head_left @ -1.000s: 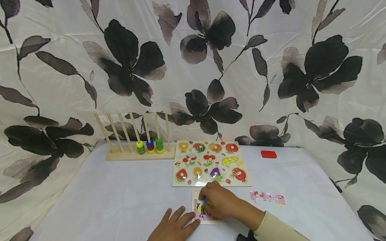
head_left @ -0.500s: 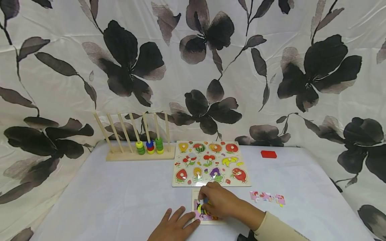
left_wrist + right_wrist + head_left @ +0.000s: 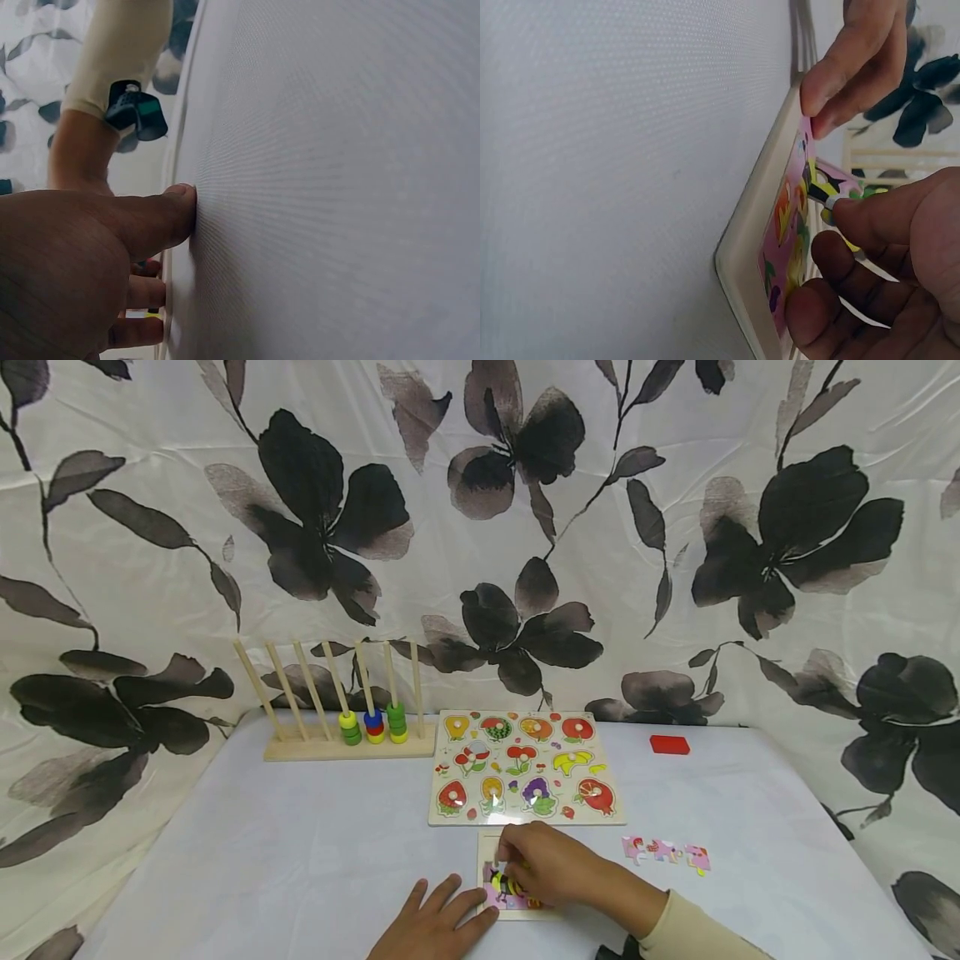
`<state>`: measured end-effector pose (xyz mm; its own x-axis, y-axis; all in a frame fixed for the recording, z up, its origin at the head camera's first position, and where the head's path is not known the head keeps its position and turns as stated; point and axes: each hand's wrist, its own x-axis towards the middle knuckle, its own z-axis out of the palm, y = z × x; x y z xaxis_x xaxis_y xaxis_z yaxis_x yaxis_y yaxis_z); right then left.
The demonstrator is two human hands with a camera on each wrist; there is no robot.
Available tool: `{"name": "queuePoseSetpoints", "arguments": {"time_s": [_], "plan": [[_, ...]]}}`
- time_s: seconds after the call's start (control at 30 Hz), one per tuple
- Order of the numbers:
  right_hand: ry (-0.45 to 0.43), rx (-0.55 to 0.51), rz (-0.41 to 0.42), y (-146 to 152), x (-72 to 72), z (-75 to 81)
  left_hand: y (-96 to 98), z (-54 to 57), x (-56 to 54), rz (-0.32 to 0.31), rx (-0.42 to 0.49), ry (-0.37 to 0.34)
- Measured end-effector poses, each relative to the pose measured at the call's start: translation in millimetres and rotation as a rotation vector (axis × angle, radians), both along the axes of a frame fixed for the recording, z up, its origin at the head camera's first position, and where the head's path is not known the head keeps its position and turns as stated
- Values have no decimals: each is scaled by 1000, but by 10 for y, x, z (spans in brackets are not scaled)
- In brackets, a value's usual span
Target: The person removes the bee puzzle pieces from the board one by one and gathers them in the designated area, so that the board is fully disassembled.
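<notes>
A small jigsaw puzzle in a pale wooden tray [image 3: 489, 842] lies in front of me in the head view, showing a yellow-and-black bee on pink. My left hand [image 3: 437, 920] rests at its left side, fingers spread and fairly straight, fingertips on the tray's edge. Over the upper part of the puzzle is my right hand [image 3: 551, 864]. In the right wrist view, that hand's thumb and index finger pinch a puzzle piece [image 3: 831, 184], which stands tilted above the picture. Most of the piece is hidden by the fingers. Three loose pink puzzle pieces [image 3: 663, 850] lie to the right.
Behind the tray lies a fruit peg board [image 3: 525, 781]. A wooden peg stand [image 3: 300, 748] with coloured rings on several pegs is at the back left. A red flat piece [image 3: 669, 744] sits at the back right. A floral cloth [image 3: 637, 568] hangs behind the white table [image 3: 247, 860].
My right hand has shifted slightly toward me and turned a little, so its fingers cover the blue part of the puzzle. The left hand stays in place.
</notes>
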<state>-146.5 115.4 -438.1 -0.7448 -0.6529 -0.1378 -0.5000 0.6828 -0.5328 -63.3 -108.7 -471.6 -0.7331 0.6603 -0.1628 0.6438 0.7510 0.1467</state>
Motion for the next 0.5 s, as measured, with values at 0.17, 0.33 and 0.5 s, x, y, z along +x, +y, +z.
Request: {"name": "queuePoseSetpoints", "arguments": {"time_s": [0.17,0.33,0.5], "plan": [[-20,-8,1,15,17,22,2,6,-1,5,-5,-5],[-33,-11,-4,25,31,28,8,18,12,8,-6,-4],[-6,8,0,26,45,30,8,29,16,2,-10,4]]}}
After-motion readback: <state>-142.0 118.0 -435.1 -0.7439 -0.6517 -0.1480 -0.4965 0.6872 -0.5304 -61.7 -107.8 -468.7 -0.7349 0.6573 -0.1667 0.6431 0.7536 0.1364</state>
